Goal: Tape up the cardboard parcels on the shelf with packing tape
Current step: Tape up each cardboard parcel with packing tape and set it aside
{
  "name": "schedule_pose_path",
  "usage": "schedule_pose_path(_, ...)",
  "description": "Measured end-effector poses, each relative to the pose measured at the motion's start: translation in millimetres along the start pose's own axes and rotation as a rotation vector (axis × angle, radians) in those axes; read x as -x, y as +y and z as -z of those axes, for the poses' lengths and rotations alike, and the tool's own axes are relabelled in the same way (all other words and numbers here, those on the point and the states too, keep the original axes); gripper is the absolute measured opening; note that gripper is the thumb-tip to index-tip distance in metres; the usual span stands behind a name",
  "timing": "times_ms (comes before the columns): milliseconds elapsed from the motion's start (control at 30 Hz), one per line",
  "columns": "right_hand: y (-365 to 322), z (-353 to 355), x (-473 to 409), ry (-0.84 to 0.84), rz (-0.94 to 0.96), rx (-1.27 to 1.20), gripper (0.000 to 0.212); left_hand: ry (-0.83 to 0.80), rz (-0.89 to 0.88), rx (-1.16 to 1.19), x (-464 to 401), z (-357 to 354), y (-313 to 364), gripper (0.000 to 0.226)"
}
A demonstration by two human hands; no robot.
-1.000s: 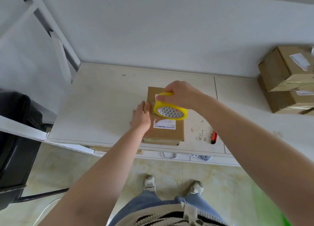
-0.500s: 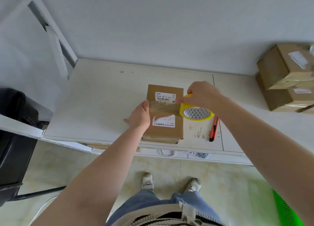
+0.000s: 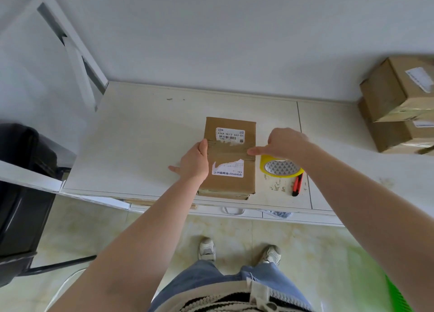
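At the far left, beyond the left edge of the white shelf (image 3: 141, 133), a black bin (image 3: 21, 189) stands on the floor. My left hand (image 3: 193, 162) rests against the left side of the cardboard parcel (image 3: 229, 185), fingers straight and relaxed, the thumb lying on the top face at the left end of a band of brown tape (image 3: 229, 150); nothing is gripped. The parcel lies flat near the front edge of the shelf, about midway along it, with one white label (image 3: 230, 134) toward its far end and a torn label (image 3: 227, 169) nearer me. The tape band crosses the top face between the two labels. My right hand (image 3: 283, 143) is at the parcel's right edge, fingers curled, one extended finger (image 3: 254, 151) pressing the tape's right end; the hand encloses nothing. Just right of the parcel, partly under my right wrist, a yellow tape roll (image 3: 280, 168) lies flat on the shelf. Touching its right side lies a red utility knife (image 3: 297, 185), close to the front edge. At the shelf's far right end, two stacked cardboard boxes (image 3: 397, 105) stand against the wall.
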State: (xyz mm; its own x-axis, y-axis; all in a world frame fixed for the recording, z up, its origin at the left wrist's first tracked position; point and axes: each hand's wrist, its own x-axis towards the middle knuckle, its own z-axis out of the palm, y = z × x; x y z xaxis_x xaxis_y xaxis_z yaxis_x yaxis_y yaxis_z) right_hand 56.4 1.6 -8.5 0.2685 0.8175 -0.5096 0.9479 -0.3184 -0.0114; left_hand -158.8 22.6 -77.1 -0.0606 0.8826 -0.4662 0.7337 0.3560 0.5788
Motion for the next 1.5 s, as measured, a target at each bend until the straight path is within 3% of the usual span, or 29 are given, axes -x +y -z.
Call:
schedule_pose_path(133, 6, -16, -10, -0.045, 0.015, -0.146, 0.074, 0.003, -0.033, -0.06, 1, 2, 0, 0.055)
schedule_pose_path(267, 7, -17, -13, -0.082, 0.033, -0.218, 0.069, 0.14, -0.167, -0.324, 4, 3, 10, 0.05)
schedule_pose_path(433, 9, -19, -14, -0.079, 0.033, -0.216, 0.068, 0.126, -0.27, -0.449, 14, -17, 21, 0.087)
schedule_pose_path(567, 7, -21, -11, -0.067, 0.023, -0.227, 0.066, 0.25, -0.341, -0.618, 12, -23, 16, 0.083)
schedule_pose_path(700, 6, -18, -8, -0.056, 0.02, -0.222, 0.067, 0.234, -0.481, -0.638, 20, -33, 32, 0.073)
schedule_pose_path(833, 5, -23, -6, -0.031, 0.002, -0.249, 0.067, 0.191, -0.443, -0.634, 23, -44, 33, 0.07)
schedule_pose_path(933, 9, -33, -5, -0.09, 0.042, -0.412, 0.067, 0.154, -0.427, -0.641, 22, -41, 34, 0.081)
schedule_pose_path(1100, 23, -7, 6, -0.048, 0.169, -0.533, 0.054, 0.082, -0.417, -0.529, 22, -30, 36, 0.084)
schedule_pose_path(1233, 20, 50, 23, 0.001, 0.29, -0.35, 0.053, -0.104, -0.352, -0.17, 28, -32, 47, 0.079)
schedule_pose_path(1367, 11, 72, 29, 0.023, 0.328, -0.332, 0.049, -0.167, -0.303, 0.064, 26, -31, 36, 0.074)
schedule_pose_path(1500, 2, 58, 25, 0.098, 0.276, -0.245, 0.043, -0.271, -0.282, 0.141, 22, -18, 31, 0.094)
